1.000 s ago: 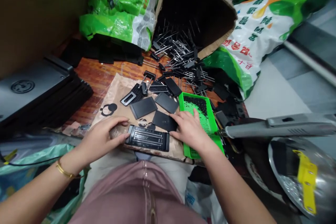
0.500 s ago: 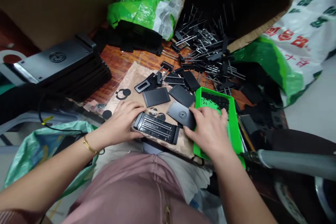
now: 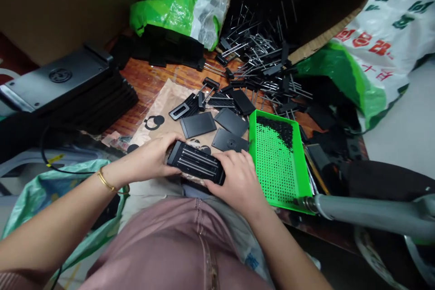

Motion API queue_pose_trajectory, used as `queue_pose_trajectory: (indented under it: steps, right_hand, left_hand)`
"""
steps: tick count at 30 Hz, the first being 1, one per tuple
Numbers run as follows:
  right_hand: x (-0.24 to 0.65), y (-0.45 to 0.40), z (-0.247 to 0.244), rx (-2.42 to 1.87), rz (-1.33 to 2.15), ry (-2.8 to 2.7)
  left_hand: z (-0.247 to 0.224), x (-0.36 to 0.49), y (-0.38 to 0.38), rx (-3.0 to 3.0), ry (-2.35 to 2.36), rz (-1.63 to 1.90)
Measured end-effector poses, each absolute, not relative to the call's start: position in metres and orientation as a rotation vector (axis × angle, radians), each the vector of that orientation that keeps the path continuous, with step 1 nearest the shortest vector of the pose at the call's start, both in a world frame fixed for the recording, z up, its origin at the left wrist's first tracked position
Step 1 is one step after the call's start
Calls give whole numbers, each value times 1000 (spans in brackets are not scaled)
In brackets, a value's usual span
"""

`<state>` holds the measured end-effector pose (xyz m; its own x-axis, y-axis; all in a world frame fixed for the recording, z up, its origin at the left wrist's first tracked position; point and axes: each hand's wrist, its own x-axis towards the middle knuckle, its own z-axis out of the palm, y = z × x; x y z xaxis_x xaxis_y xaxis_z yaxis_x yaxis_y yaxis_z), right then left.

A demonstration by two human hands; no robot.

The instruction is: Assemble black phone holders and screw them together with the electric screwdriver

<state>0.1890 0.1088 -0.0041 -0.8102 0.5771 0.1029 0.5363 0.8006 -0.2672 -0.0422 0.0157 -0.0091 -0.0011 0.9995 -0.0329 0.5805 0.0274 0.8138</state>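
Observation:
A black rectangular bracket with metal rods (image 3: 197, 161) is held level near the front edge of the cardboard. My left hand (image 3: 152, 156) closes on its left end, thumb on the near side and fingers on the far side. The right end is gripped by my right hand (image 3: 238, 179) in the same way. Just beyond lie several flat black plates: one with a round mark (image 3: 231, 140), a plain one (image 3: 198, 125) and another plain one (image 3: 231, 121). Farther back is a black piece with an oblong slotted end (image 3: 180, 111).
A green perforated tray (image 3: 272, 176) with tiny black pieces stands at right, beside a grey metal tube (image 3: 367, 210). Behind, black parts with metal rods (image 3: 258, 54) spill from a cardboard box (image 3: 326, 41). Stacked black plates (image 3: 78, 70) stand at left, near a green bag (image 3: 180, 9).
My right hand has moved left from beside the tray and the round-marked plate onto the bracket's right end. My left hand keeps its place at the left end. The camera view has shifted slightly.

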Motion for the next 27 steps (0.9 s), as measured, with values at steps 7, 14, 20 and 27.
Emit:
queue_pose_trajectory:
  steps: [7,14,20,27]
  right_hand:
    - [172,92,1,-1120,308,-2552]
    - [168,82,-3,-1123,337,-2532]
    - [175,79,-6,-974,351,-2578]
    - [175,77,-8,-996,290,-2596]
  left_hand:
    - [-11,11,32,435,1005,1512]
    - [-15,30,42,82,788,1570]
    - [-15,19,38,132,810,1553]
    - [-10,25,33,101,815,1581]
